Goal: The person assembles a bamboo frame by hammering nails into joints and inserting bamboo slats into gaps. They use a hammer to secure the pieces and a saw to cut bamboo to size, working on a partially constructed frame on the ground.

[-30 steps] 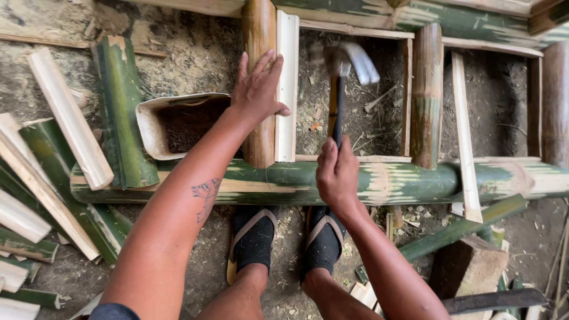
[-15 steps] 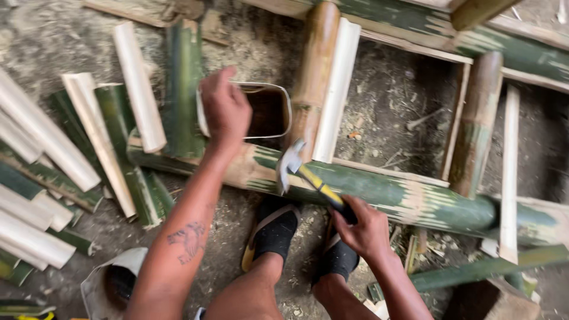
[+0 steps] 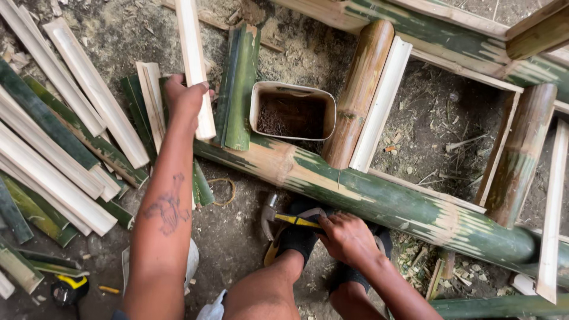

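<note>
While the left hand (image 3: 185, 98) is closing around a pale split bamboo slat (image 3: 192, 65) in the upper left of the frame, the right hand (image 3: 349, 237) is gripping the yellow handle of a hammer (image 3: 284, 218) low in the centre, its metal head lying just above the dirt beside the person's dark shoes. Across the middle, a long green bamboo pole (image 3: 379, 198) is lying diagonally, with a brown post (image 3: 358, 95) and a white slat (image 3: 381, 104) already butted against it. More posts are standing in the frame at the right. Judging by this, the frame is partly built; the slat in hand is not yet placed. Many loose slats (image 3: 53, 154) are waiting at the left, near an open container (image 3: 292, 111) of small dark pieces.
</note>
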